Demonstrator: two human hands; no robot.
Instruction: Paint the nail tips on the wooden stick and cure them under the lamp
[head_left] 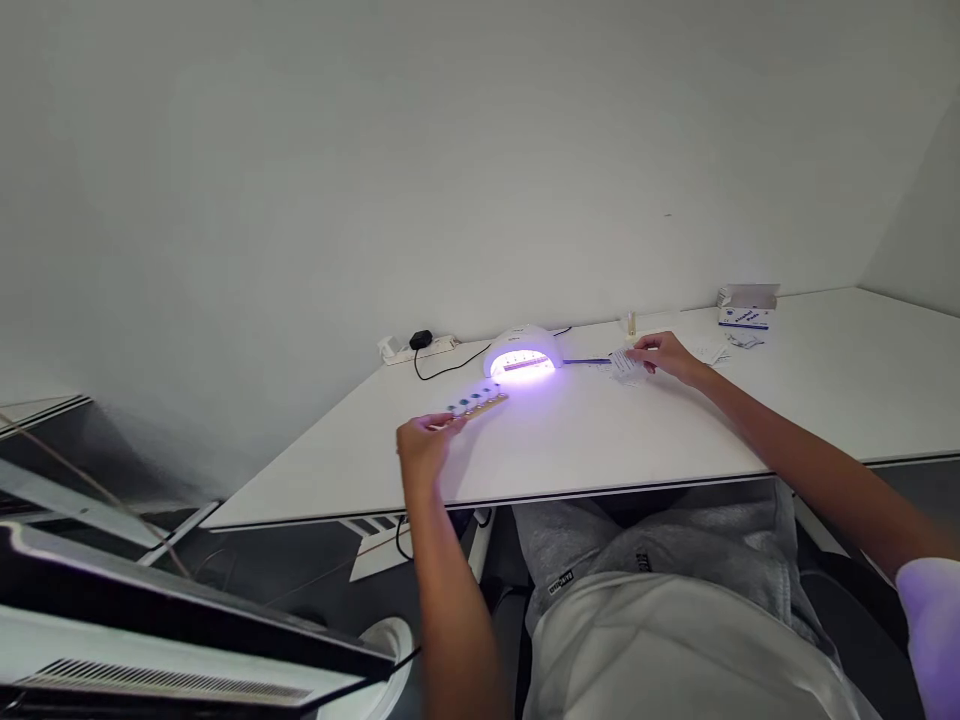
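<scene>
My left hand is closed in a pinch on the near end of a thin wooden stick that carries several small coloured nail tips. The stick's far end points toward a white dome-shaped nail lamp, lit violet inside. My right hand rests to the right of the lamp, fingers curled on a small white packet. A thin purple-lit rod lies between the lamp and that hand.
A white table stands against a white wall. A power strip with a black plug sits at the back left, its cable running to the lamp. A small bottle, a white-and-blue box and loose packets lie at the back right.
</scene>
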